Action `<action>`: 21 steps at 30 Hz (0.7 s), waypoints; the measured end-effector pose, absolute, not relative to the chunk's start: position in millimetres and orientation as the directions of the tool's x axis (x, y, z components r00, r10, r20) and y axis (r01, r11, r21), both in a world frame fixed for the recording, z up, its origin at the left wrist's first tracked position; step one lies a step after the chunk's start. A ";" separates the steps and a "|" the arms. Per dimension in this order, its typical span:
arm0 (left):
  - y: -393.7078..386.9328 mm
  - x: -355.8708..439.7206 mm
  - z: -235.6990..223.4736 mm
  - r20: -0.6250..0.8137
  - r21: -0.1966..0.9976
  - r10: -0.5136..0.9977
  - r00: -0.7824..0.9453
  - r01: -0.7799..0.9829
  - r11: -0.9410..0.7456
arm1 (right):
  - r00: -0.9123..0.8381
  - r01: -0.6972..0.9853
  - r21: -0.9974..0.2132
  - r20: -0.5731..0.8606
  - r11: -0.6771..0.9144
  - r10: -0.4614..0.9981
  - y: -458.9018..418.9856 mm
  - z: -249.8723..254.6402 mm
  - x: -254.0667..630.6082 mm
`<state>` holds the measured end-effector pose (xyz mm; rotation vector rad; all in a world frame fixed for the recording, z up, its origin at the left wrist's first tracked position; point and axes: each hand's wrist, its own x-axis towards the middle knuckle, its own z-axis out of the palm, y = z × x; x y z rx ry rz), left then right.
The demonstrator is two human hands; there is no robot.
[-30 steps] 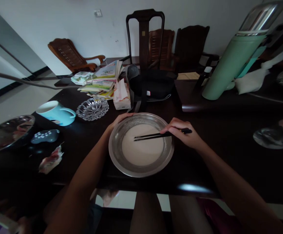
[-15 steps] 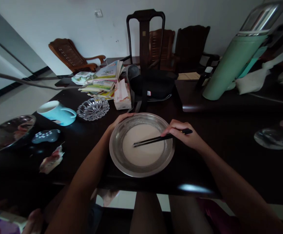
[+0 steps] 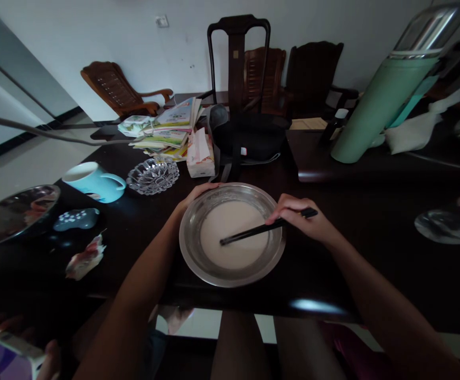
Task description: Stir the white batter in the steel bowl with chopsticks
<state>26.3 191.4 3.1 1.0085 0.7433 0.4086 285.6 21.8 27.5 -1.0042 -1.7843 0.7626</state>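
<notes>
A stainless steel bowl [image 3: 198, 270] sits on the dark table in front of me, with a milky off-white batter or liquid [image 3: 233, 216] in it. My left hand [image 3: 203, 191] holds the bowl's far left rim; part of its fingers is hidden behind the edge. In my right hand [image 3: 300, 216], above the bowl's right rim, is a pair of black chopsticks [image 3: 249, 232]. Their tips dip into the liquid near the bowl's middle, close together and slanting down to the left.
Left of the bowl are a glass dish [image 3: 153, 177], a light blue mug [image 3: 94, 182], a game controller [image 3: 76, 219], a crumpled wrapper [image 3: 86, 257] and another metal bowl [image 3: 16, 216]. Behind stand a tissue pack [image 3: 200, 153] and black bag [image 3: 249, 134]. A green thermos [image 3: 386, 108] stands right. Another person's hand [image 3: 51, 359] holds a purple box.
The chopstick tips have shifted slightly right and down in the liquid and closed together. My right hand has moved a little right. My left hand keeps its place on the rim.
</notes>
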 end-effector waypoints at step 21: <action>190.1 27.7 6.4 -0.359 0.882 0.629 0.690 0.031 0.470 | -0.186 0.427 -0.754 0.467 0.499 0.865 22.3 29.6 286.9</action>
